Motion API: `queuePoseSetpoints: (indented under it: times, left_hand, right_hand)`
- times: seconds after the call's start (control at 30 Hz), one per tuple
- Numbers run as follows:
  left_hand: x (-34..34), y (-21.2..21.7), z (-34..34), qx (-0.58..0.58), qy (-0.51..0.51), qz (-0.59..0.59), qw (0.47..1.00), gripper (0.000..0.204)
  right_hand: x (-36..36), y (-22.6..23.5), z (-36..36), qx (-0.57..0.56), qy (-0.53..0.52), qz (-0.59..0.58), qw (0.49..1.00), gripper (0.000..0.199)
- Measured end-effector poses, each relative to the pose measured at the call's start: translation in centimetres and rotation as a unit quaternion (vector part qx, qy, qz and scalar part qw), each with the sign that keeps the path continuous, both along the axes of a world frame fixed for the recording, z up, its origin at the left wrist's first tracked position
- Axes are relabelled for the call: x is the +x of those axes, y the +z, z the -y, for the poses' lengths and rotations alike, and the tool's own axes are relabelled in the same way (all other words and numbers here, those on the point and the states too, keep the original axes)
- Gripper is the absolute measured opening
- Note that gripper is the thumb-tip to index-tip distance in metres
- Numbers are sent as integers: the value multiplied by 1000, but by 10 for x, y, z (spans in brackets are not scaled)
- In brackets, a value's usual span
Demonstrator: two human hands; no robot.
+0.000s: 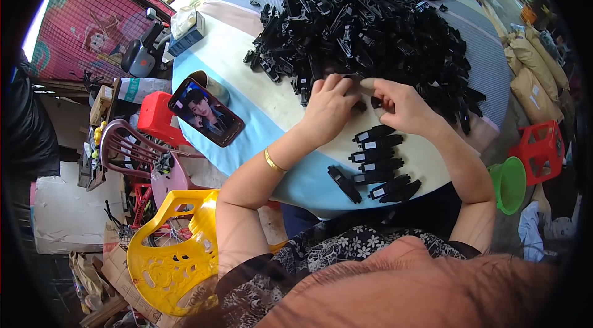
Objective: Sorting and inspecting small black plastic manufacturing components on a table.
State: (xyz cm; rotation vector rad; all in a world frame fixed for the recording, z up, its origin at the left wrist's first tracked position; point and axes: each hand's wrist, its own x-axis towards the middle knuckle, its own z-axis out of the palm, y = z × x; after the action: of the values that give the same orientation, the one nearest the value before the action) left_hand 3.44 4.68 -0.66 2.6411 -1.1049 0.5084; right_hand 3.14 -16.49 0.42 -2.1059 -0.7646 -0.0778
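Both of my hands meet at the near edge of a big heap of black plastic parts point(370, 25). My left hand point(328, 109), with a gold bangle on its wrist, is closed with its fingers curled downward; what they hold is hidden. My right hand point(404, 107) is closed too, thumb and forefinger pinching a small black plastic part point(375, 102). Pale covers sit on its thumb and forefinger tips. Just below the hands, several long black plastic pieces point(377, 154) with white labels lie stacked in a row. One more black piece point(344, 184) lies slantwise to their left.
A phone point(207, 112) leans on a round container point(213, 87) at the left of the cloth-covered table point(241, 37). A tissue box point(186, 34) stands behind it. A yellow chair point(170, 260) is at lower left; a green bucket point(508, 186) and red stool point(538, 152) at right.
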Motion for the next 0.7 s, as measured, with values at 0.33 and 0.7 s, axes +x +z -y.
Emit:
queuePoseSetpoints:
  times: [0.33,0.7]
  left_hand:
    - [-1,-1,-3,15,46,12,999,20]
    - [-5,-6,4,-78,5,-86,993,15]
  right_hand:
    - [-4,8,26,-213,-44,142,966,23]
    - [-1,6,20,-163,-35,133,977,23]
